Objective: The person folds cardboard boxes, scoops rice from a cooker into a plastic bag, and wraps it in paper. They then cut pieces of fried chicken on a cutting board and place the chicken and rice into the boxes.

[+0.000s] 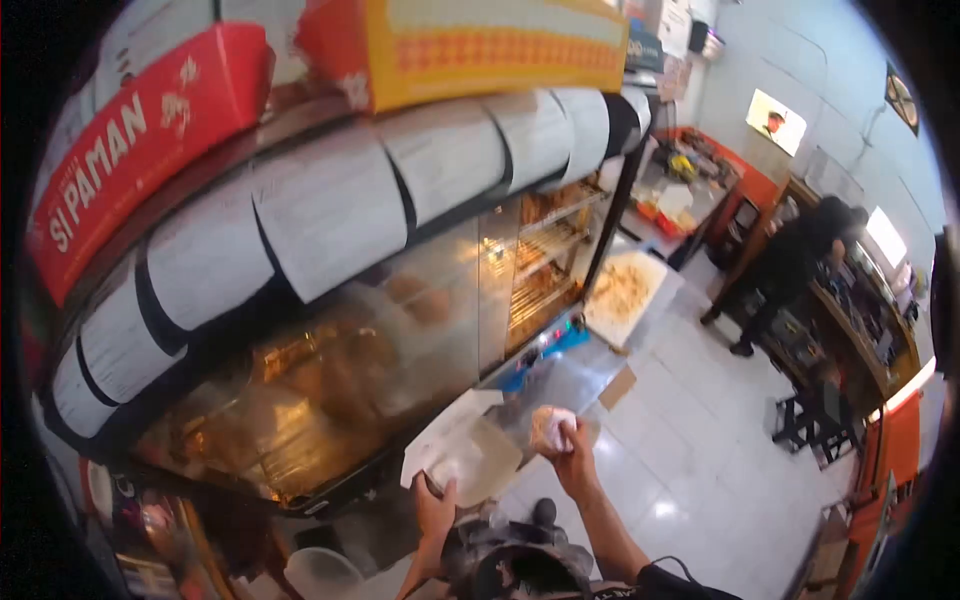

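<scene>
My left hand [434,512] grips the near edge of an open takeaway box [485,455], white to cream inside, with its lid flap folded back. Something whitish inside it is too blurred to name. To the right of the box, my right hand [574,468] is closed around a small pinkish-white packet [548,425], held a little apart from the box. Both hands are in front of a glass-fronted warming cabinet [420,320] with browned food behind its fogged glass.
Metal racks [545,265] show through the cabinet's right side. A white tray of crumbs [625,295] stands beyond the metal counter [585,385]. A person in black [805,255] bends over a wooden counter at right. Red boxes [150,145] top the cabinet; a white bucket [322,572] is below.
</scene>
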`<state>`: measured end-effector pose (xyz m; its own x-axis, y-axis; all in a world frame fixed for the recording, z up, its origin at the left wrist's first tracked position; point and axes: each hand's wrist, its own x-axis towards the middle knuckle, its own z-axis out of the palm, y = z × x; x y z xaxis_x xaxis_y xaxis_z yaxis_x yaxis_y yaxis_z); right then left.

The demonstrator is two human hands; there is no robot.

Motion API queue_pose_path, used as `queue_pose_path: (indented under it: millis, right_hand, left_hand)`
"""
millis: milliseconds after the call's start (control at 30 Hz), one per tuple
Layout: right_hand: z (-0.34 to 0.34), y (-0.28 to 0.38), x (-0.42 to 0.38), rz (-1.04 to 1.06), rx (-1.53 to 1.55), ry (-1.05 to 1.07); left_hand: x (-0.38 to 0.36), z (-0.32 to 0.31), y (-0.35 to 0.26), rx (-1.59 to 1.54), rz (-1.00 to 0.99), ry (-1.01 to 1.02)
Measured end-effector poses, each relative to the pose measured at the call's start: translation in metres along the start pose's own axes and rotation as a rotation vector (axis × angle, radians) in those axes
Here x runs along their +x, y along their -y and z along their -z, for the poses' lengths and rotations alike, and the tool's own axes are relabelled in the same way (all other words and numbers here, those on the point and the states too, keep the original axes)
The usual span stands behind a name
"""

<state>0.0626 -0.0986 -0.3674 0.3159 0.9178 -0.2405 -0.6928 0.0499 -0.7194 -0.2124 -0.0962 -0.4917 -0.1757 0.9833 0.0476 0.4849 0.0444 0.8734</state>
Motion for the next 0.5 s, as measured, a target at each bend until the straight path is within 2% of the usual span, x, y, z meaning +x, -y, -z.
queue_pose_path:
  millis: [33,100,167,200,233,300,333,367,400,433,467,500]
  right_hand:
    - [0.000,0.010,0.010,-0.026,-0.011,0.016]
    - [0.010,0.024,0.028,-0.052,-0.024,0.054]
    - [0.019,0.044,0.047,-0.072,-0.020,0.078]
    - [0.024,0.054,0.057,-0.079,-0.022,0.095]
    - [0.026,0.066,0.065,-0.093,-0.029,0.133]
    - [0.035,0.086,0.075,-0.110,-0.061,0.177]
    - [0.042,0.093,0.088,-0.143,-0.072,0.192]
    - [0.052,0.097,0.105,-0.122,-0.069,0.254]
    - [0.068,0.099,0.109,-0.110,-0.064,0.283]
    - [0.074,0.105,0.108,-0.101,-0.043,0.254]
    - [0.081,0.110,0.113,-0.077,-0.019,0.207]
    - [0.092,0.116,0.116,-0.040,0.006,0.180]
  left_hand:
    - [0.003,-0.004,-0.015,-0.008,-0.004,-0.041]
    - [-0.010,0.003,-0.051,0.071,0.215,0.018]
    - [-0.018,0.023,-0.074,0.214,0.301,-0.017]
    - [-0.019,0.038,-0.105,0.285,0.150,-0.173]
    - [-0.015,0.058,-0.137,0.295,0.112,-0.209]
    - [0.000,0.098,-0.242,0.079,-0.006,-0.488]
    - [0.003,0.116,-0.296,-0.119,0.013,-0.647]
    - [0.004,0.139,-0.325,-0.008,-0.307,-0.756]
    - [0.000,0.156,-0.335,0.103,-0.310,-0.911]
    - [0.003,0.168,-0.340,-0.116,-0.497,-0.983]
    - [0.006,0.177,-0.341,-0.355,-0.678,-1.028]
    - [-0.013,0.191,-0.332,-0.235,-0.733,-0.960]
